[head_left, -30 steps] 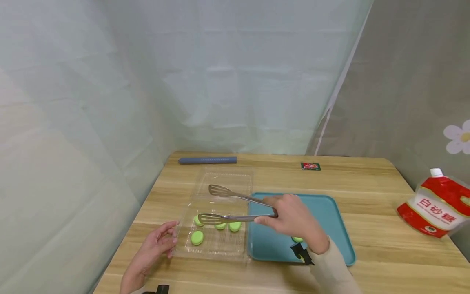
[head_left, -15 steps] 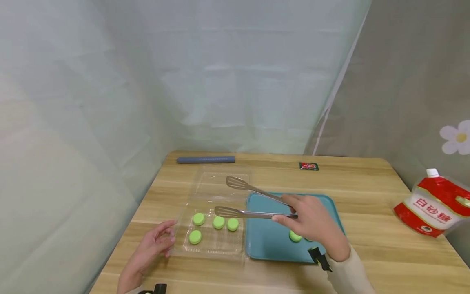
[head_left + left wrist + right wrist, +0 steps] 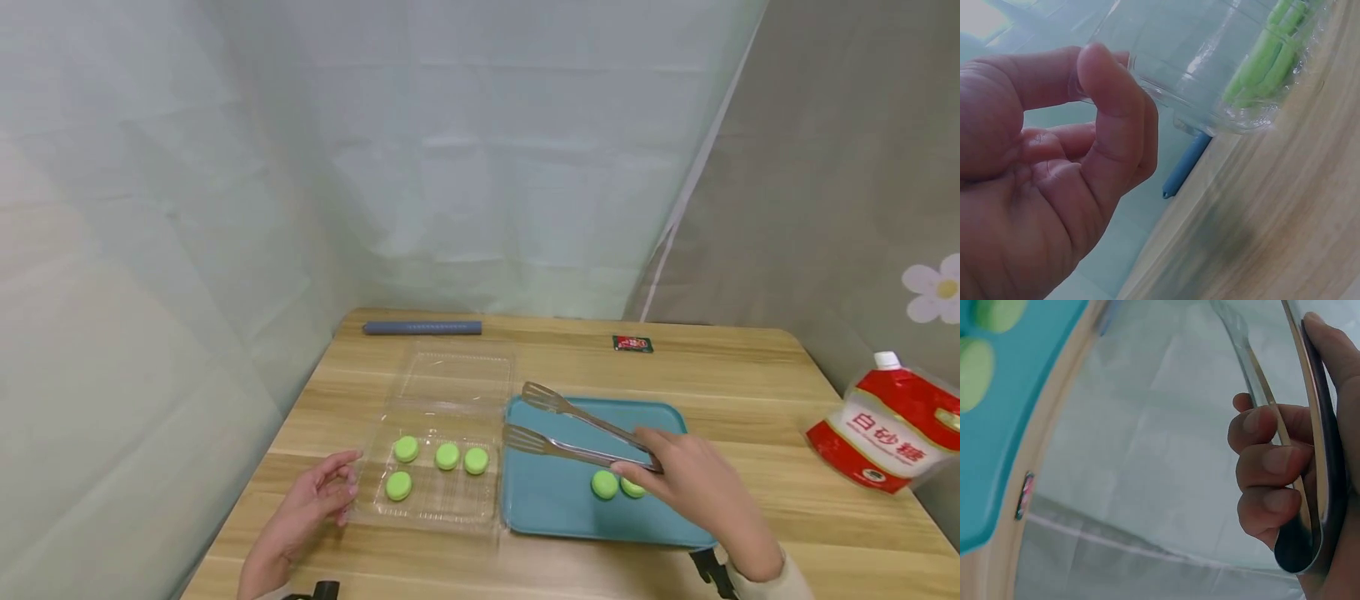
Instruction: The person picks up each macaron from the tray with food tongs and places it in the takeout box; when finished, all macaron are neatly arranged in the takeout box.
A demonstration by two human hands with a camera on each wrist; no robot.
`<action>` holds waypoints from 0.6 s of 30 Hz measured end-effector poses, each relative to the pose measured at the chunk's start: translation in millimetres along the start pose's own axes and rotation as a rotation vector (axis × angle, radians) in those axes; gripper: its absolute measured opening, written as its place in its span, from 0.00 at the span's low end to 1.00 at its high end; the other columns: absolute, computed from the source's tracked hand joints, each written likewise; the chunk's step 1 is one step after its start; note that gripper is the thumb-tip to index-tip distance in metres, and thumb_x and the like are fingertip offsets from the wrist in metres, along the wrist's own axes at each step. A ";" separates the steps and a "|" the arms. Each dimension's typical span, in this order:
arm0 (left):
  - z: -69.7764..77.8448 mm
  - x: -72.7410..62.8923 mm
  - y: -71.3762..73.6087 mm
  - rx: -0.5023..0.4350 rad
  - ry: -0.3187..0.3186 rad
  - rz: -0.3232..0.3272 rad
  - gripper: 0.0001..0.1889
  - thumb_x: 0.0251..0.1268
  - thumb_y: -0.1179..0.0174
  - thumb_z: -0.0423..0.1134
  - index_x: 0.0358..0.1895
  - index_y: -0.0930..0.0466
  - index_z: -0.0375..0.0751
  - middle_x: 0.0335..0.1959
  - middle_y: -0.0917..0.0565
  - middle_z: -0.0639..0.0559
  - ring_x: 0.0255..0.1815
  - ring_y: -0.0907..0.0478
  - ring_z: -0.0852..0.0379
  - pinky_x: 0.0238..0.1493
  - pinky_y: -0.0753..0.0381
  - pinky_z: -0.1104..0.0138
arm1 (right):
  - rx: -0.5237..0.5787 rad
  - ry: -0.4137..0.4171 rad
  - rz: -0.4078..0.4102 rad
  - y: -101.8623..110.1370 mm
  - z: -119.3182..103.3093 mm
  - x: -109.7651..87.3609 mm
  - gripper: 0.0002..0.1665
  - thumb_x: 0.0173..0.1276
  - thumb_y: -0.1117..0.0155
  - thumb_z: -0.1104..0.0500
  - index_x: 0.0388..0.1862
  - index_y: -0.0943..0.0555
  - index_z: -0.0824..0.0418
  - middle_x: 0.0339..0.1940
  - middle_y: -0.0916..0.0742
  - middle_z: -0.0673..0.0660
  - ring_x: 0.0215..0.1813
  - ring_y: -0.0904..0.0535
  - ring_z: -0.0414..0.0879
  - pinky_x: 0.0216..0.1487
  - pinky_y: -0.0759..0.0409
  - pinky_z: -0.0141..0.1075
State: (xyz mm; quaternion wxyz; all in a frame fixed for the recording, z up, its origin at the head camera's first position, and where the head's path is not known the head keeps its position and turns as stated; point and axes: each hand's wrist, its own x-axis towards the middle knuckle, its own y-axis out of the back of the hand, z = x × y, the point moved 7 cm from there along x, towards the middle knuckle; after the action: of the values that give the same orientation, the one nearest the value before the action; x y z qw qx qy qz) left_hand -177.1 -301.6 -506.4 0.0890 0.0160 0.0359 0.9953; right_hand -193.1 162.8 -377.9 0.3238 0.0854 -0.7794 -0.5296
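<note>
My left hand (image 3: 303,504) pinches the left edge of a clear plastic clamshell box (image 3: 1166,44) between thumb and fingers. The box lies with its lid (image 3: 457,379) folded back, and several green macarons (image 3: 447,456) sit inside. Metal tongs (image 3: 577,437) are gripped in my right hand (image 3: 693,483), whose fingers curl round the arms in the right wrist view. The tongs' slotted tips are spread apart with nothing between them, above the left part of a blue tray (image 3: 555,508). Two macarons (image 3: 604,484) lie on that tray, one partly covered by my right hand.
A blue-grey bar-shaped thing (image 3: 422,327) lies along the table's back edge. Further right is a small red and green packet (image 3: 632,343). A red and white sugar bag (image 3: 888,425) stands at the right side. Hanging cloth surrounds the table's back and sides.
My right hand has drawn the tongs rightward, from over the clear box to over the blue tray. Both tray macarons now show more. My left hand stays at the box edge.
</note>
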 end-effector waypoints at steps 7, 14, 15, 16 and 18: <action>-1.9 -0.1 0.7 0.016 0.047 0.020 0.29 0.69 0.44 0.23 0.69 0.43 0.14 0.42 0.28 0.39 0.25 0.28 0.63 0.23 0.22 0.70 | -0.010 -0.074 -0.065 -2.8 19.7 -24.1 0.21 0.59 0.25 0.41 0.29 0.26 0.50 0.16 0.36 0.35 0.18 0.42 0.29 0.18 0.39 0.27; -2.1 0.7 1.1 0.026 0.058 0.021 0.29 0.70 0.44 0.23 0.69 0.44 0.14 0.42 0.27 0.38 0.25 0.28 0.63 0.24 0.22 0.70 | -0.025 -0.161 -0.159 -9.2 37.6 -45.5 0.26 0.57 0.25 0.36 0.33 0.23 0.54 0.16 0.34 0.37 0.19 0.40 0.31 0.20 0.36 0.29; -2.9 0.8 1.4 0.026 0.066 0.027 0.29 0.70 0.44 0.23 0.69 0.43 0.15 0.42 0.28 0.37 0.25 0.28 0.63 0.24 0.22 0.70 | -0.033 -0.171 -0.164 -9.6 39.7 -48.3 0.26 0.57 0.25 0.36 0.34 0.23 0.54 0.16 0.34 0.37 0.19 0.40 0.31 0.20 0.37 0.29; -3.1 0.7 1.3 0.026 0.068 0.026 0.29 0.70 0.44 0.23 0.69 0.43 0.15 0.42 0.28 0.37 0.25 0.28 0.63 0.24 0.22 0.70 | -0.042 -0.181 -0.168 -9.9 41.7 -51.0 0.26 0.57 0.25 0.36 0.34 0.23 0.54 0.16 0.34 0.38 0.19 0.40 0.32 0.20 0.37 0.29; -4.4 0.2 1.5 0.024 0.074 0.029 0.29 0.70 0.44 0.24 0.70 0.43 0.16 0.43 0.28 0.37 0.25 0.28 0.62 0.24 0.22 0.70 | -0.066 -0.203 -0.180 -10.5 45.9 -56.2 0.26 0.57 0.24 0.36 0.35 0.22 0.54 0.16 0.34 0.38 0.19 0.40 0.32 0.20 0.37 0.29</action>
State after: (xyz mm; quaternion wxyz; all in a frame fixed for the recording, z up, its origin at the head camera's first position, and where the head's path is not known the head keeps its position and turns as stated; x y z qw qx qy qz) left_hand -177.7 -303.3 -510.6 0.0731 -0.0195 0.0508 0.9958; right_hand -179.0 220.4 -420.9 0.1970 0.0901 -0.7796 -0.5876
